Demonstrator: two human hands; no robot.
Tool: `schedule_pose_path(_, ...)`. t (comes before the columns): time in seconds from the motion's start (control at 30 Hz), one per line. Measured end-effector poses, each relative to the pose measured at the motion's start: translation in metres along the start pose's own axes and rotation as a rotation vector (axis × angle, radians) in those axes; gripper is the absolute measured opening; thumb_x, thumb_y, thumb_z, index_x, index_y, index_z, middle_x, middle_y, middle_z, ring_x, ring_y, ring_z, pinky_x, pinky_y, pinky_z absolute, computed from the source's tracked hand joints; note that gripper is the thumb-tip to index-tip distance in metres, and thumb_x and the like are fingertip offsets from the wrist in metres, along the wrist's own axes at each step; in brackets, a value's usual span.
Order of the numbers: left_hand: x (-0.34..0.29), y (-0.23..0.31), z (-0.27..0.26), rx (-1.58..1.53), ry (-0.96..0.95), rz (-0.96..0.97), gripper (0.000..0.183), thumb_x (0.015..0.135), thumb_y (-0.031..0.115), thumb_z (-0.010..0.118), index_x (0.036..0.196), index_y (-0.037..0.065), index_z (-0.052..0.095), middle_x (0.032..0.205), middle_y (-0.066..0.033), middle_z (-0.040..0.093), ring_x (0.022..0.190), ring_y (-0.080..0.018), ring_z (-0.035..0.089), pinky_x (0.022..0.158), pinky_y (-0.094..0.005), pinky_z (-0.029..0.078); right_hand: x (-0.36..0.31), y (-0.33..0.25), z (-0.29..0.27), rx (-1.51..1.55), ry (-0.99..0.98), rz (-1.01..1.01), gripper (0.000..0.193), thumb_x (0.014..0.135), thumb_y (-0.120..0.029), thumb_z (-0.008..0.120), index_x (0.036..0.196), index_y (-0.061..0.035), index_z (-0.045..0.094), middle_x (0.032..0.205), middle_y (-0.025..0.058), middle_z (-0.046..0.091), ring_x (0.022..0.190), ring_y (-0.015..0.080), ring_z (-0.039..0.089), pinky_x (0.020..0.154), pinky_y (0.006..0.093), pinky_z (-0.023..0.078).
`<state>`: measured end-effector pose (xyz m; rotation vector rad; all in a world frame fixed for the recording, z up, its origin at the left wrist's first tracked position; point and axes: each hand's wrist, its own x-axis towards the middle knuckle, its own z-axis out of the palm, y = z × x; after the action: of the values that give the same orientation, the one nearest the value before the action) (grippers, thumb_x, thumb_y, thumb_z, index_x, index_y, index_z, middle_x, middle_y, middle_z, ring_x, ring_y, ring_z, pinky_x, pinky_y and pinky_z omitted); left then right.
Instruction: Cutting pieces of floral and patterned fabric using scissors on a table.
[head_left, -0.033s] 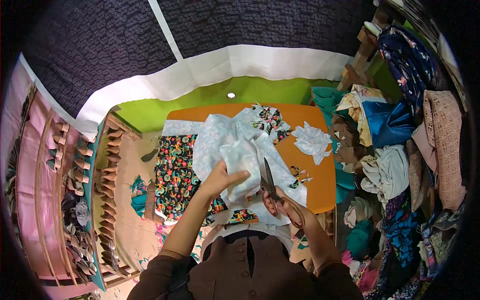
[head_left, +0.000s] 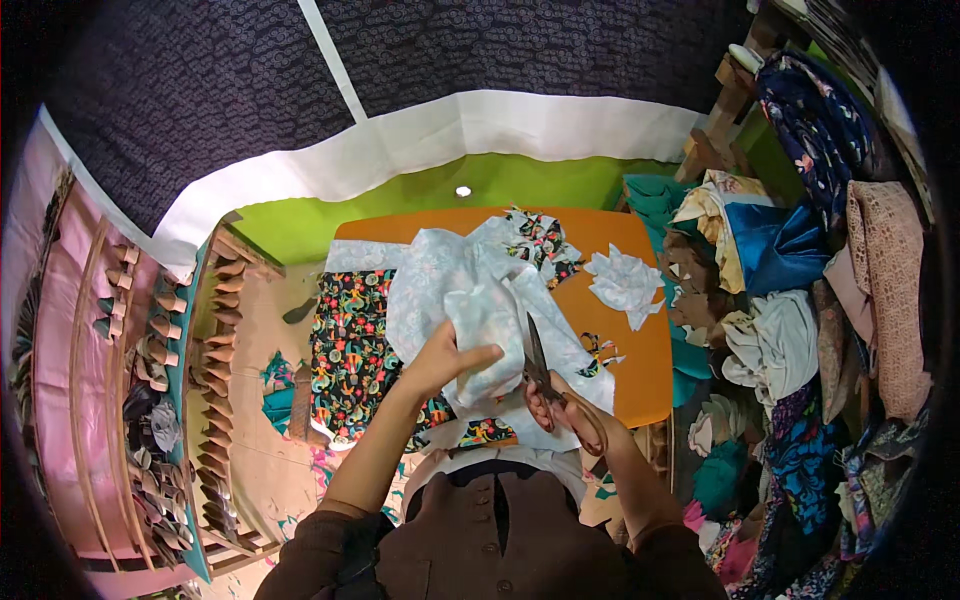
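Observation:
My left hand point(head_left: 447, 362) grips a bunched piece of pale blue-white fabric point(head_left: 482, 335), the thumb lying over its front. In my right hand point(head_left: 560, 410) is a pair of large scissors point(head_left: 540, 362), fingers wrapped round the brown handles. The dark blades point up and away, right beside the edge of the pale fabric. Under the pale cloth lies black fabric with a colourful print point(head_left: 350, 340), spread over the left of the orange table point(head_left: 645, 370). How far the blades are parted is hard to see.
A crumpled pale scrap point(head_left: 622, 285) and a small printed scrap point(head_left: 598, 352) lie on the table's right. Racks of wooden shoe forms point(head_left: 218, 380) stand at left. Heaped fabrics point(head_left: 770, 345) fill the right side. Cloth bits point(head_left: 280, 390) litter the floor.
My left hand has shifted very slightly, and the fold of pale fabric in it has changed shape a little. The scissors stay almost in place.

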<state>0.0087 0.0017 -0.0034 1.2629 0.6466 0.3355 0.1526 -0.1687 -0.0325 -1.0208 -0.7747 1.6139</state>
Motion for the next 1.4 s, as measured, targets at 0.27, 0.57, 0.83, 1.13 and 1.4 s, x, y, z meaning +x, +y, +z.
schedule_pose_path(0.27, -0.008, 0.015, 0.001, 0.068, -0.097, 0.031, 0.082, 0.063, 0.009, 0.071, 0.13, 0.006, 0.023, 0.116, -0.0061, 0.043, 0.102, -0.0144, 0.044, 0.088, -0.0265, 0.035, 0.009, -0.014, 0.02, 0.176, 0.117, 0.119, 0.04, 0.085, -0.051, 0.033, 0.087, -0.0132, 0.045, 0.066, -0.007, 0.033, 0.053, 0.0033, 0.03, 0.048, 0.0168, 0.026)
schedule_pose_path(0.57, -0.009, 0.023, -0.009, 0.078, -0.17, 0.159, 0.084, 0.065, 0.003, 0.063, 0.134, 0.009, 0.015, 0.12, -0.006, 0.038, 0.104, -0.0133, 0.039, 0.09, -0.0271, 0.032, 0.009, -0.02, 0.017, 0.388, 0.13, 0.255, 0.025, 0.088, -0.029, 0.038, 0.085, -0.0064, 0.048, 0.062, -0.0036, 0.038, 0.04, 0.0015, 0.033, 0.036, 0.0132, 0.029)
schedule_pose_path(0.83, -0.008, 0.032, -0.009, 0.185, -0.111, 0.162, 0.078, 0.064, 0.002, 0.054, 0.133, 0.008, 0.018, 0.12, -0.0071, 0.037, 0.106, -0.0147, 0.039, 0.089, -0.0269, 0.032, 0.007, -0.018, 0.012, 0.315, 0.114, 0.173, 0.02, 0.085, -0.02, 0.042, 0.094, -0.0021, 0.045, 0.061, -0.0026, 0.036, 0.044, 0.0017, 0.033, 0.036, 0.0145, 0.025)
schedule_pose_path(1.13, -0.005, 0.027, 0.004, 0.377, 0.025, 0.268, 0.062, 0.072, 0.012, 0.06, 0.125, 0.001, 0.03, 0.129, -0.0149, 0.028, 0.11, -0.0212, 0.037, 0.092, -0.0298, 0.031, 0.012, -0.034, 0.027, 0.116, 0.001, 0.088, 0.094, 0.061, -0.072, 0.05, 0.12, -0.0025, 0.028, 0.077, -0.0023, 0.031, 0.059, 0.004, 0.028, 0.05, 0.0166, 0.025)
schedule_pose_path(1.4, -0.008, 0.038, 0.021, 0.279, -0.042, 0.238, 0.099, 0.065, 0.012, 0.071, 0.132, 0.001, -0.001, 0.132, -0.0147, 0.022, 0.113, -0.0177, 0.033, 0.094, -0.0284, 0.029, 0.028, -0.01, 0.013, 0.236, 0.103, 0.231, 0.096, 0.057, -0.076, 0.048, 0.117, -0.0033, 0.031, 0.074, -0.0031, 0.03, 0.058, 0.0045, 0.026, 0.05, 0.0181, 0.025)
